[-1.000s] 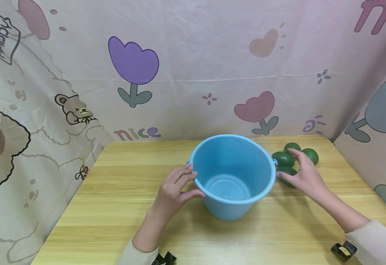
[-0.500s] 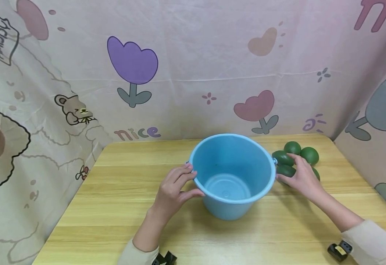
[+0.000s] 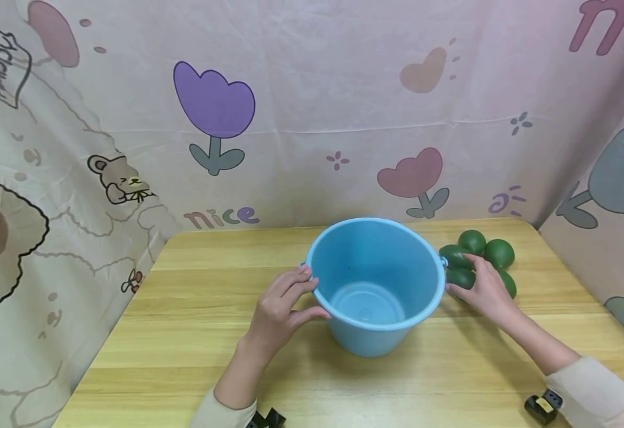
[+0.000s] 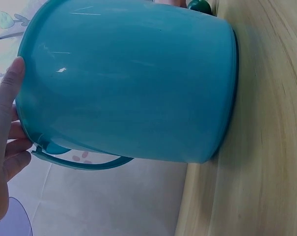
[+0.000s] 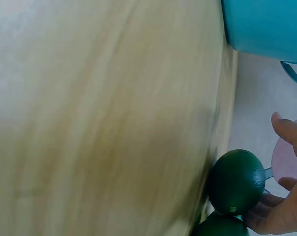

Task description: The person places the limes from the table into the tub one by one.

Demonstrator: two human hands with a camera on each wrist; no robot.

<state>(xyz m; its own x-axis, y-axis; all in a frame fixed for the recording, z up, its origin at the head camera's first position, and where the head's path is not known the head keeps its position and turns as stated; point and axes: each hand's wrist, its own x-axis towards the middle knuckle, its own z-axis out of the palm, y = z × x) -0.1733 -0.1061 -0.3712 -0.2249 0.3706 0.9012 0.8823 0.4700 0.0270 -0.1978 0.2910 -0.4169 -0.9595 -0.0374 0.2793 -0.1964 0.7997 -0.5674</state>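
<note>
A light blue plastic bucket (image 3: pixel 368 345) stands upright on the wooden table, its inside bare. My left hand (image 3: pixel 280 303) grips its left rim; in the left wrist view the thumb (image 4: pixel 13 73) lies on the outer wall near the rim, the fingers behind it. Right of the bucket, several smooth dark green oval fruits lie bunched together. My right hand (image 3: pixel 488 291) is over the front of the bunch, thumb and fingers spread apart by a front fruit (image 3: pixel 460 277). In the right wrist view, its fingers (image 5: pixel 268 201) are at a green fruit (image 5: pixel 236 182), thumb raised away.
The bucket's handle (image 4: pixel 87 164) hangs down on the far side. Other green fruits sit behind: one at the back (image 3: pixel 472 242) and one to its right (image 3: pixel 499 254). A printed cloth (image 3: pixel 290 89) hangs behind the wooden table (image 3: pixel 194 333) and along both sides.
My right hand has shifted slightly left and towards me, uncovering more of the green fruits on its right. The left hand and the bucket stay put.
</note>
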